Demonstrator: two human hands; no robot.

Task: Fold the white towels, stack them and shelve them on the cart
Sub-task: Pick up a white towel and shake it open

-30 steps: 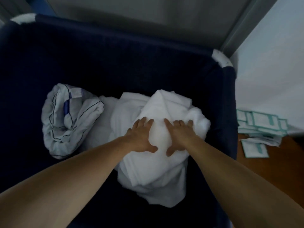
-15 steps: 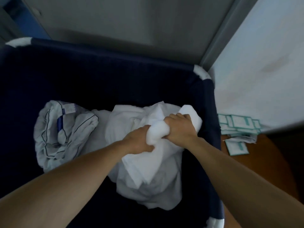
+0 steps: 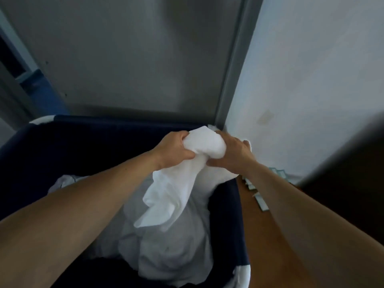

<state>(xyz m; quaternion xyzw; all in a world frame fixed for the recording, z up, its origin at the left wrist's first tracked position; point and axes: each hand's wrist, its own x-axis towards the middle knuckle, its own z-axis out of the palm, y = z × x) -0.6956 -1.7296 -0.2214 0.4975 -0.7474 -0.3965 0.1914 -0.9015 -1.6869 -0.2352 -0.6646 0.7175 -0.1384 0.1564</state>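
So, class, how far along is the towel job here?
Done: nothing visible; no folded towel or stack shows. In hand: left hand and right hand grip a bunched white towel over the blue bin. Left: folding, stacking, shelving; more white linen lies in the bin.

Both hands, left hand (image 3: 173, 149) & right hand (image 3: 232, 155), grip a bunched white towel (image 3: 182, 183). It hangs over the navy bin (image 3: 226, 206). Packets (image 3: 260, 201) lie beside, on the wood floor (image 3: 268, 246).

Two long bare forearms (image 3: 83, 204) lead to a bare left hand (image 3: 174, 149) and right hand (image 3: 232, 154).

Towels (image 3: 166, 235) in bin (image 3: 226, 204)
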